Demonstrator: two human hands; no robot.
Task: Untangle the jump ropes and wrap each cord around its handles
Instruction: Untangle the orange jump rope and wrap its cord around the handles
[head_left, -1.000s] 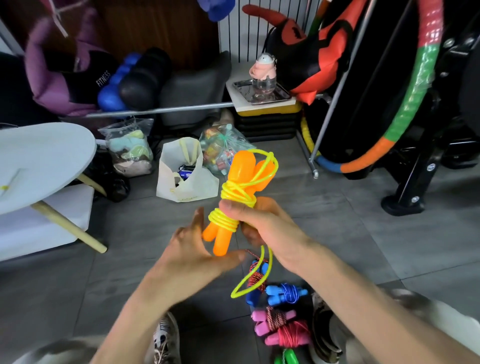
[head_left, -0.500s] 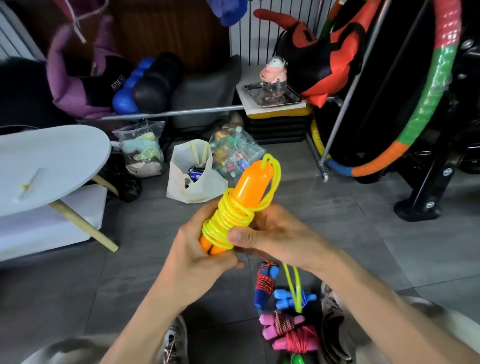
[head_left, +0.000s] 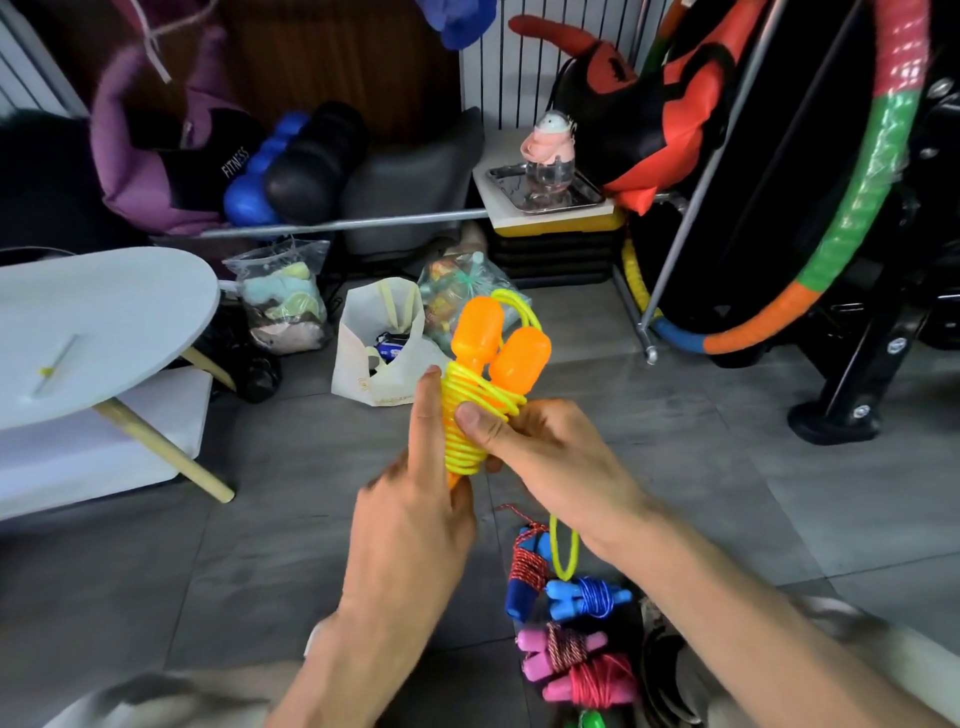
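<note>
Two orange handles (head_left: 498, 345) stand upright together in the middle of the head view, with a yellow cord (head_left: 470, 415) coiled tightly around their lower halves. My right hand (head_left: 540, 457) grips the coil from the right, thumb pressed on the cord. My left hand (head_left: 415, 499) holds the handles' bottom end, its forefinger straight up along the coil. A short yellow loop (head_left: 563, 548) hangs below my right wrist. On the floor below lie wrapped ropes: blue handles with red cord (head_left: 524, 571), blue handles with blue cord (head_left: 587, 597), pink handles (head_left: 561, 647) and a red-wound pair (head_left: 597, 680).
A round white table (head_left: 93, 322) stands at the left. A white bag (head_left: 384, 358) and plastic bags (head_left: 283, 301) sit on the grey tiled floor behind the handles. A striped hoop (head_left: 857, 192) and a black stand (head_left: 852, 374) fill the right side.
The cord has been wound further around the handles, so the hanging loop is shorter. The handles turned and both orange tops show side by side again. My left forefinger now points up along the coil.
</note>
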